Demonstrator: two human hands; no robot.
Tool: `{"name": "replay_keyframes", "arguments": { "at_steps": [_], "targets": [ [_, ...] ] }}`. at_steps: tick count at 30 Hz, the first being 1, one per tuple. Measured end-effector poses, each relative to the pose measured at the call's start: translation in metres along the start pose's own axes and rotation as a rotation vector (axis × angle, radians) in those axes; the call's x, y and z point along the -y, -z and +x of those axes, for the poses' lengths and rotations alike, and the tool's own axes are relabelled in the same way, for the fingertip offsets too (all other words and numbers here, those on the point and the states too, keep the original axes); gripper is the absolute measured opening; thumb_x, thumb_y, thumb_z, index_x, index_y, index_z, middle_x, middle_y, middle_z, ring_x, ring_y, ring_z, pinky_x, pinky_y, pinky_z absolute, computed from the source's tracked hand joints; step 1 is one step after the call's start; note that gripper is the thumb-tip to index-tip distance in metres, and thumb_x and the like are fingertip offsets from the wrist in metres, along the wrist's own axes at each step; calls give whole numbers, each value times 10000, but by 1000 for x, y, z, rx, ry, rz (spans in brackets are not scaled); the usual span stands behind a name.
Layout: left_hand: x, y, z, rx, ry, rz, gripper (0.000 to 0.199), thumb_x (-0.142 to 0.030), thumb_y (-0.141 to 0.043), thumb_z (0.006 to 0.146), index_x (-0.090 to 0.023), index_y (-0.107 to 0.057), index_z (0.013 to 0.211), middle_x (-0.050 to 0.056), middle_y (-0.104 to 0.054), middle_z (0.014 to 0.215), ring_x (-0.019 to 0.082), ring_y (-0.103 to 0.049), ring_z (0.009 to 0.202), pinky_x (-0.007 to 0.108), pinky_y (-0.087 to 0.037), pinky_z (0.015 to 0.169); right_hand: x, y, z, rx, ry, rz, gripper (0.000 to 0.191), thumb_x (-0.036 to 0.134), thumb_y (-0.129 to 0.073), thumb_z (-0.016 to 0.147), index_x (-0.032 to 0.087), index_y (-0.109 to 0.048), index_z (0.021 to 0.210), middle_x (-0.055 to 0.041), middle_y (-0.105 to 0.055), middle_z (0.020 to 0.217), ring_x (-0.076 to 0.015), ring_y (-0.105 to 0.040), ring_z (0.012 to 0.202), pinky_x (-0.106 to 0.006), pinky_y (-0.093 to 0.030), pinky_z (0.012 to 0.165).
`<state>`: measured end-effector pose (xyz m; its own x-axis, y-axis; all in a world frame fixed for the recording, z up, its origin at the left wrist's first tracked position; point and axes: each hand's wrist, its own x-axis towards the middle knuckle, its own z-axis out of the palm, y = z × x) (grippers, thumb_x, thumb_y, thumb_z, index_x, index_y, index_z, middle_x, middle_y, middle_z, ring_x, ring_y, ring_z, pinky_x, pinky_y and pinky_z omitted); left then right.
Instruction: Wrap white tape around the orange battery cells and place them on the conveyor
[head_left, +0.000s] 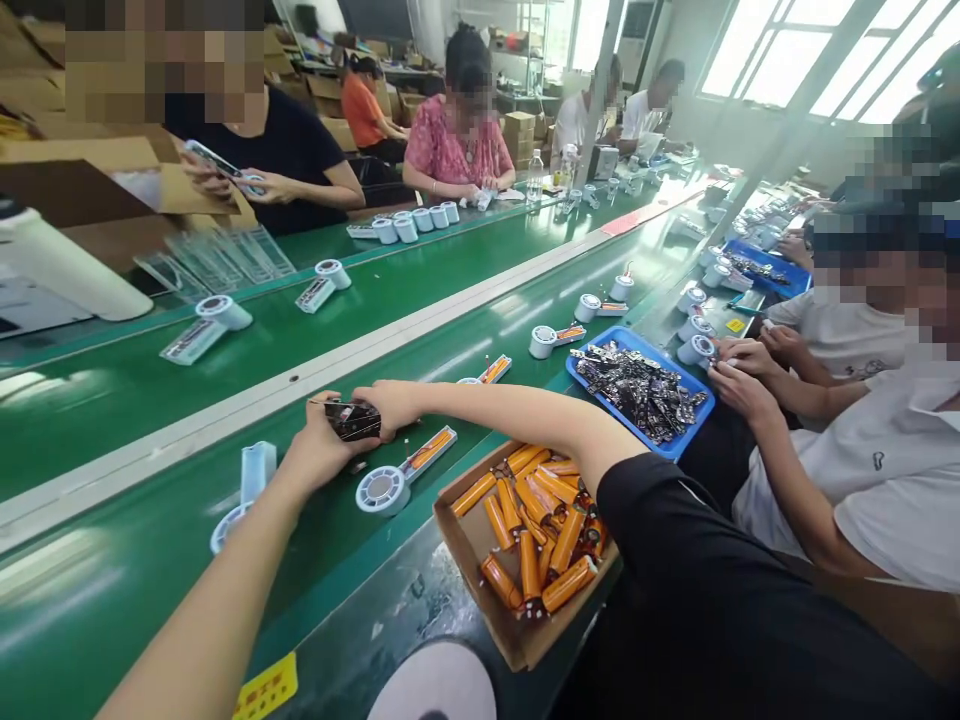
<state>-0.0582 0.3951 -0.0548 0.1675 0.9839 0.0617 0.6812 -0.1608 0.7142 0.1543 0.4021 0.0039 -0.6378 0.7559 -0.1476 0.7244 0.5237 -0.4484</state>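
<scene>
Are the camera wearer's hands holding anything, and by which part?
Yes, a dark object: the left hand grips its left side, the right hand its right side. Exactly what it is cannot be told.

Bright room; daylight from windows (pixel 787 65) at upper right, panes washed out, haze around them. Glare streaks the green belt (pixel 172 400), strongest at its far end. Black sleeve (pixel 675 540) loses detail; held black part (pixel 352 422) hard to read. Far background soft. Wide-angle stretch at edges, flask (pixel 75 265) leaning. Mosaic blocks over heads.
</scene>
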Motion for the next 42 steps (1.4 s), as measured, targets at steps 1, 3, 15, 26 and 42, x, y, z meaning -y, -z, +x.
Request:
{"name": "replay_keyframes", "arguments": {
  "at_steps": [1, 3, 15, 26, 42],
  "targets": [
    [-7, 0, -1, -1, 37, 13, 920, -440, -974, 517, -299, -458, 1265, 22, -632, 973, 390, -738, 898, 571, -654, 859, -2, 0, -1, -27, 16, 9, 605, 177, -901, 846, 198, -486, 1285, -114, -689, 1254, -279, -727, 1006, -289, -572, 723],
    [-21, 2, -4, -10, 65, 10, 869, -368, -939, 544, -293, -444, 1255, 8, -636, 999, 360, -740, 961, 585, -640, 967, -4, 0, -2, -74, 33, 11, 596, 157, -899, 840, 200, -489, 1271, -116, -701, 1261, -292, -718, 1077, -289, -550, 763],
    [-179, 19, -11, -152, -201, 4, 847, -229, -959, 559, -266, -480, 1257, 13, -618, 1062, 349, -701, 1156, 634, -582, 1129, -15, 87, -106, -390, 130, 19, 547, 57, -814, 832, 152, -545, 1299, -103, -703, 1229, -276, -653, 1121, -315, -478, 919],
    [-399, -208, -52, 410, -464, -216, 994, -293, -870, 847, -74, -301, 1632, 210, -710, 1365, 291, -730, 1238, 464, -564, 1117, -127, 125, -410, -301, -480, -133, 761, 335, -938, 726, 167, -635, 1403, -136, -733, 1313, -373, -673, 1213, -472, -541, 1081],
    [-73, 18, -372, 354, -494, 489, 549, -509, -760, 970, -245, -727, 1450, 153, -693, 1544, 459, -587, 1482, 623, -586, 1163, -13, -50, -495, -557, -197, 313, 312, 549, -737, 1026, 273, -829, 1139, -97, -837, 1136, -311, -806, 1057, -479, -661, 1019]
  ]
}}
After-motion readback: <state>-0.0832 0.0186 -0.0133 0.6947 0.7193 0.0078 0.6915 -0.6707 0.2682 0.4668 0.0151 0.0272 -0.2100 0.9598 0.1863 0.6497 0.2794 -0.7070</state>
